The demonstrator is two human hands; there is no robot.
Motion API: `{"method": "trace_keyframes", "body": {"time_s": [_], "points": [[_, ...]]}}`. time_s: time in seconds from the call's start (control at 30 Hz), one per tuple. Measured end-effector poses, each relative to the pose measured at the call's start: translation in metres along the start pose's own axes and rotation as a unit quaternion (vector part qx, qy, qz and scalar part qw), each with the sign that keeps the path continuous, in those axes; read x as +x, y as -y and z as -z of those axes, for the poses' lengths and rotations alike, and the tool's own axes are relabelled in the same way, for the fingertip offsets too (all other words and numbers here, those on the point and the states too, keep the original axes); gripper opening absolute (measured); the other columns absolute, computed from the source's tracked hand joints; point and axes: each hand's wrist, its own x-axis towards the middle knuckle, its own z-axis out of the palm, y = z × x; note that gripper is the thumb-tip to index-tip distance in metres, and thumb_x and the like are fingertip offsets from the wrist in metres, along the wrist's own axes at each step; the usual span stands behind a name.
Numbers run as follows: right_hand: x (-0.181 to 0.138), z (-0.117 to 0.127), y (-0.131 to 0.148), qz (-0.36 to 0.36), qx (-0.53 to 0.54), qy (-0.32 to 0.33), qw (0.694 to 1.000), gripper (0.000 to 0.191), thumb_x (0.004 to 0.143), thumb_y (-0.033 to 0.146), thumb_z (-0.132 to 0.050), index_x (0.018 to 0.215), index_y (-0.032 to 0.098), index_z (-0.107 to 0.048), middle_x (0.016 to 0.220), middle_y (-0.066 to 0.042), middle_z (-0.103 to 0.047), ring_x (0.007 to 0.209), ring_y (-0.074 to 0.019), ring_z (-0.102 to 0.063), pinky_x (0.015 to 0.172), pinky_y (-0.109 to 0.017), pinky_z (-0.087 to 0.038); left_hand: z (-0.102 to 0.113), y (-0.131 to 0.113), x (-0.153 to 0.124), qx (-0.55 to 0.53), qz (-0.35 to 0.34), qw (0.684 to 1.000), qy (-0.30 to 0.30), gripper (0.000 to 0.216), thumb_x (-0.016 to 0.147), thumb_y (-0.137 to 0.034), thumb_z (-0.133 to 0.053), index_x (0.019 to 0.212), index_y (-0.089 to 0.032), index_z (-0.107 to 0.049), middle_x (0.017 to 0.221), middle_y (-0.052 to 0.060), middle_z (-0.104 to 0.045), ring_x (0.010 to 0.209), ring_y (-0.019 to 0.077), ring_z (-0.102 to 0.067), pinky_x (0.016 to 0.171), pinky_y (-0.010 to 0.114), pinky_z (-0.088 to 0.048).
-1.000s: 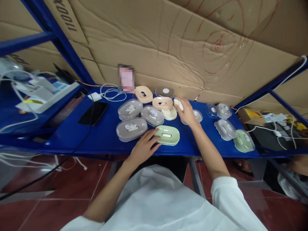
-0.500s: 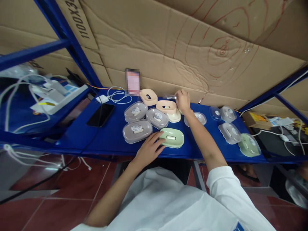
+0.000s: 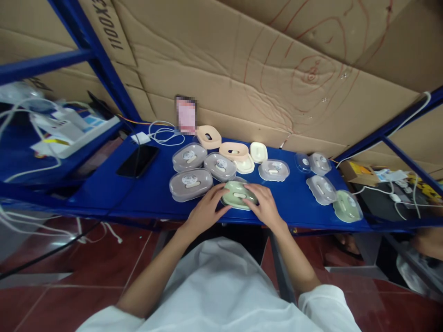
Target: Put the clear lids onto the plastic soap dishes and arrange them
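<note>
At the front edge of the bench lies a green oval plastic box (image 3: 238, 195) with a pale bar in its middle slot. A clear plastic cover (image 3: 246, 188) appears to lie over it, though its edges are hard to make out. My left hand (image 3: 206, 207) curves around the box's left end, thumb at the near side. From the right, my right hand (image 3: 265, 205) grips the cover and the box's right end, its thumb near the slot. Just behind are grey boxes with clear covers, one of them a grey box (image 3: 191, 184) close to my left hand.
Peach rings (image 3: 234, 150) and a cream piece (image 3: 259, 152) sit at the back by the cardboard wall (image 3: 207, 69). A covered grey box (image 3: 274, 170) stands behind my right hand. More covered boxes, one a green box (image 3: 347, 206), are at right. A black phone (image 3: 137, 161) lies left.
My right hand has come from the back of the bench to the green box, bringing a clear cover over it. My left hand stays at the box's left end.
</note>
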Motion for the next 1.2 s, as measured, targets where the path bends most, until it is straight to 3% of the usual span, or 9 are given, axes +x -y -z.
{"method": "trace_keyframes", "body": {"time_s": [0.13, 0.33, 0.73, 1.03, 1.2], "points": [[-0.002, -0.004, -0.002, 0.024, 0.055, 0.044, 0.997, 0.046, 0.104, 0.043, -0.067, 0.148, 0.031, -0.06, 0.148, -0.009, -0.067, 0.143, -0.0299, -0.059, 0.119, -0.053, -0.044, 0.001, 0.0, 0.002, -0.038, 0.021, 0.999, -0.003, 0.058, 0.101, -0.036, -0.069, 0.153, -0.029, -0.043, 0.152, 0.012, -0.058, 0.143, 0.0281, -0.058, 0.121, 0.05, -0.05], [-0.014, -0.005, -0.001, 0.043, 0.061, 0.065, 0.995, 0.056, 0.103, 0.041, -0.068, 0.157, 0.034, -0.053, 0.16, -0.008, -0.057, 0.156, -0.0304, -0.046, 0.128, -0.06, -0.037, 0.005, -0.002, 0.004, -0.047, 0.01, 0.999, 0.023, 0.052, 0.104, -0.034, -0.063, 0.153, -0.03, -0.047, 0.157, 0.011, -0.054, 0.147, 0.0269, -0.054, 0.124, 0.049, -0.047], [-0.015, 0.0, -0.01, 0.082, 0.089, 0.085, 0.989, 0.052, 0.102, 0.039, -0.068, 0.154, 0.036, -0.058, 0.158, -0.006, -0.06, 0.152, -0.0285, -0.051, 0.133, -0.062, -0.03, 0.003, 0.003, 0.003, -0.068, 0.017, 0.997, 0.029, 0.053, 0.103, -0.035, -0.065, 0.153, -0.03, -0.049, 0.156, 0.009, -0.057, 0.146, 0.026, -0.056, 0.125, 0.047, -0.047], [-0.011, 0.001, -0.005, 0.071, 0.061, 0.099, 0.991, 0.05, 0.103, 0.037, -0.063, 0.153, 0.033, -0.057, 0.159, -0.007, -0.059, 0.153, -0.0292, -0.049, 0.129, -0.059, -0.037, 0.004, 0.002, 0.004, -0.06, 0.021, 0.998, 0.025, 0.053, 0.103, -0.033, -0.065, 0.153, -0.029, -0.049, 0.154, 0.009, -0.059, 0.144, 0.0259, -0.058, 0.123, 0.047, -0.048], [-0.033, 0.008, -0.005, 0.065, 0.015, 0.048, 0.997, 0.057, 0.1, 0.031, -0.065, 0.155, 0.035, -0.054, 0.154, -0.007, -0.063, 0.15, -0.0315, -0.053, 0.124, -0.059, -0.043, 0.006, -0.004, 0.004, -0.033, 0.025, 0.998, 0.037, 0.052, 0.105, -0.034, -0.06, 0.156, -0.03, -0.048, 0.152, 0.008, -0.061, 0.141, 0.0247, -0.06, 0.122, 0.045, -0.05]]}}
